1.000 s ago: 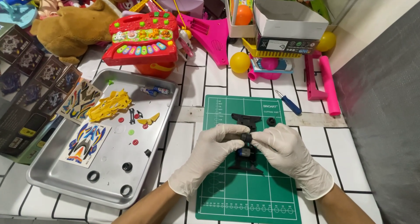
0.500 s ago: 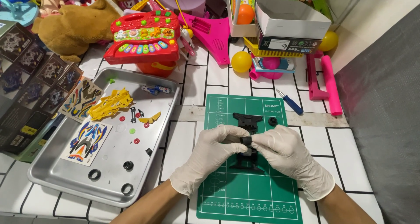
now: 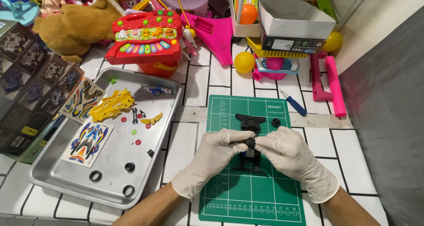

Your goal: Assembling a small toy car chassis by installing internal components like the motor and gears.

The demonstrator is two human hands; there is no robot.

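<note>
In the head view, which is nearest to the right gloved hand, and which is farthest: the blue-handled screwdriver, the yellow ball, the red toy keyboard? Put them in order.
From the right hand:
1. Blue-handled screwdriver, just beyond the hand, by the green cutting mat's far right corner.
2. Yellow ball, farther back, slightly left.
3. Red toy keyboard, far back on the left.

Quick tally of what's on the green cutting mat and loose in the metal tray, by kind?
Black chassis, on the mat, held by left hand and right hand: 1
Black wheel on mat: 1
Black tyres in tray: 3
Sticker sheet: 1
Yellow parts frame: 1
Total: 7
</note>
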